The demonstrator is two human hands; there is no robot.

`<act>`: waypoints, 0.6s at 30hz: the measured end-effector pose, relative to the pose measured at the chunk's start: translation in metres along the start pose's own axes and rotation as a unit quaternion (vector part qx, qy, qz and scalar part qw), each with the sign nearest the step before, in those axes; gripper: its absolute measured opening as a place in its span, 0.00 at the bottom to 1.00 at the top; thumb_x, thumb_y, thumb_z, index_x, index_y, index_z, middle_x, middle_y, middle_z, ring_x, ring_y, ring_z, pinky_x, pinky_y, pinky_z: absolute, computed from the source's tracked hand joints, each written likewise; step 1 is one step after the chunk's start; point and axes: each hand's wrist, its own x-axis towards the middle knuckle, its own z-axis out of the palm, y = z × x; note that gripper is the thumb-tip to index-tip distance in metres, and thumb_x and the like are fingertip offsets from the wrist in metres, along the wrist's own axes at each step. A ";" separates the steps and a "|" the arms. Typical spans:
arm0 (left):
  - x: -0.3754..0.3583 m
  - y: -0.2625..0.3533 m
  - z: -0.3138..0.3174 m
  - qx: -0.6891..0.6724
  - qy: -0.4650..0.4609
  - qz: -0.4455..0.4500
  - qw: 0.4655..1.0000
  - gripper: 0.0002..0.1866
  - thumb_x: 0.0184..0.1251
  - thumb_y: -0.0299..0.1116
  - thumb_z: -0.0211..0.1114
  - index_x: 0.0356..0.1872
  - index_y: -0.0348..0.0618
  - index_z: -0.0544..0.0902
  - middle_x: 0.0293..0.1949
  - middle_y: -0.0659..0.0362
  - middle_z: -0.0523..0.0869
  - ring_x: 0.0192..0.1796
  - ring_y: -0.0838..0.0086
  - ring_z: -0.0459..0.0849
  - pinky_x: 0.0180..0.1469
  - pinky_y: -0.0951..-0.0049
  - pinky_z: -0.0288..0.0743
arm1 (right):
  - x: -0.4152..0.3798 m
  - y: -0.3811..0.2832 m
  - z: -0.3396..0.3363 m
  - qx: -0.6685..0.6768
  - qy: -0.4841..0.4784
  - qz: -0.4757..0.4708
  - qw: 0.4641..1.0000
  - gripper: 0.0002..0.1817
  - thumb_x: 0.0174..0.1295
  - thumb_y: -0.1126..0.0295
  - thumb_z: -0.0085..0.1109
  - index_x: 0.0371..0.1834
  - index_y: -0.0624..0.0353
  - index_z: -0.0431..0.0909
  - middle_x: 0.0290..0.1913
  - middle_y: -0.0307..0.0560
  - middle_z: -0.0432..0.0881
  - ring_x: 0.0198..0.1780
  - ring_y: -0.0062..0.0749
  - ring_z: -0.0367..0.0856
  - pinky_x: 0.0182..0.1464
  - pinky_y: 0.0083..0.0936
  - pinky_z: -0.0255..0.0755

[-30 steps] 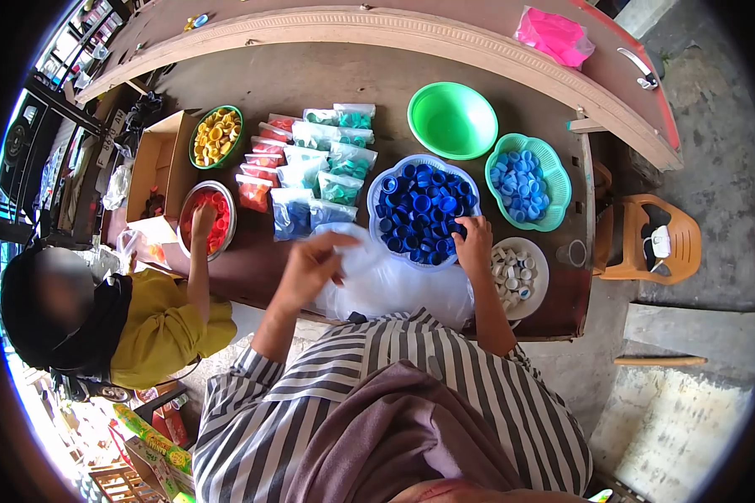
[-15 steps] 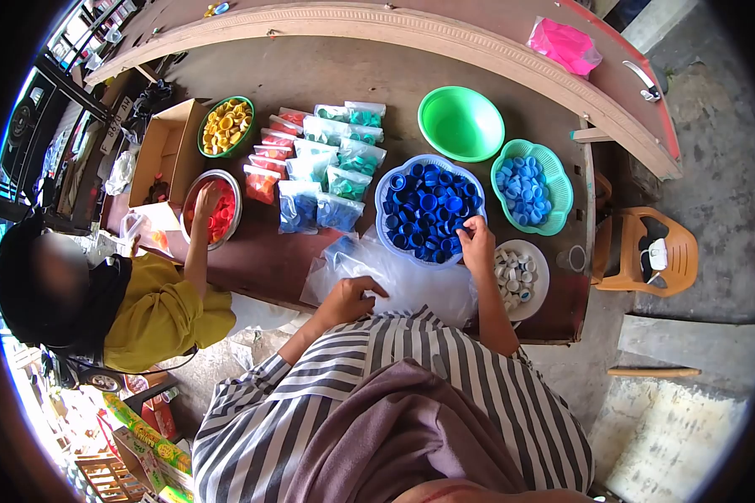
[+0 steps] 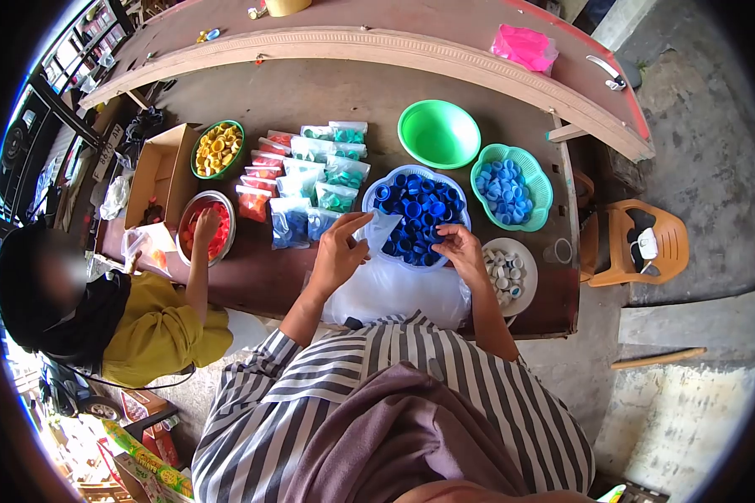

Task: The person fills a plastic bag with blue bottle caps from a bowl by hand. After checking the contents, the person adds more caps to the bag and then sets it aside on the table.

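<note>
My left hand (image 3: 341,256) is raised at the left edge of the light-blue basket (image 3: 372,194), its fingers closed on a small clear plastic bag (image 3: 382,228). The bag hangs over the basket's near-left rim. Dark blue bottle caps (image 3: 415,210) fill the basket. My right hand (image 3: 463,253) is at the basket's near-right edge, thumb and fingers curled over the caps; what lies between the fingertips is too small to make out. A pile of clear plastic bags (image 3: 398,293) lies on the table in front of me.
Around are a white bowl of white caps (image 3: 509,275), a teal basket of light-blue caps (image 3: 512,189), a green basin (image 3: 439,134) and filled bags (image 3: 292,222). At left, a person (image 3: 164,314) reaches into a metal bowl of red caps (image 3: 218,239). An orange chair (image 3: 671,251) stands right.
My left hand has risen from the pile of bags and now holds a small bag by the basket. My right hand's fingers have shifted left over the blue caps. The view has shifted slightly.
</note>
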 end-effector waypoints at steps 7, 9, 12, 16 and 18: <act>0.001 0.001 0.011 -0.034 0.004 -0.004 0.999 0.26 0.57 0.17 0.57 0.61 0.36 0.76 0.60 0.50 0.77 0.30 0.72 0.88 0.31 0.78 0.83 | 0.001 -0.007 0.009 0.029 0.003 -0.019 0.999 0.22 0.48 0.89 0.68 0.44 0.60 0.71 0.53 0.46 0.79 0.48 0.24 0.79 0.53 0.23 0.76; 0.004 0.003 0.015 -0.031 0.008 -0.001 0.999 0.26 0.56 0.19 0.57 0.60 0.35 0.76 0.60 0.49 0.77 0.29 0.71 0.88 0.30 0.77 0.82 | 0.004 -0.016 0.015 -0.001 -0.001 -0.042 0.999 0.22 0.49 0.87 0.68 0.44 0.59 0.70 0.54 0.46 0.78 0.48 0.24 0.78 0.52 0.23 0.75; 0.009 0.005 0.020 -0.028 0.007 0.005 1.000 0.26 0.55 0.20 0.58 0.59 0.34 0.77 0.60 0.47 0.78 0.26 0.70 0.88 0.30 0.76 0.80 | 0.009 -0.036 0.029 -0.044 0.036 -0.098 0.994 0.20 0.51 0.83 0.70 0.43 0.58 0.70 0.54 0.47 0.78 0.49 0.24 0.77 0.50 0.23 0.73; 0.015 0.003 0.027 -0.006 -0.002 0.026 1.000 0.26 0.53 0.20 0.58 0.59 0.33 0.77 0.58 0.47 0.78 0.25 0.70 0.87 0.29 0.75 0.79 | 0.006 -0.083 0.065 -0.055 0.098 -0.244 0.963 0.18 0.53 0.79 0.70 0.42 0.58 0.71 0.52 0.46 0.80 0.49 0.25 0.77 0.49 0.22 0.70; 0.017 0.005 0.028 -0.004 -0.006 0.030 1.000 0.26 0.55 0.19 0.58 0.59 0.34 0.77 0.58 0.48 0.78 0.27 0.71 0.88 0.29 0.76 0.80 | 0.009 -0.088 0.072 -0.136 0.074 -0.268 0.951 0.17 0.50 0.80 0.71 0.39 0.58 0.73 0.52 0.46 0.80 0.50 0.31 0.78 0.51 0.25 0.70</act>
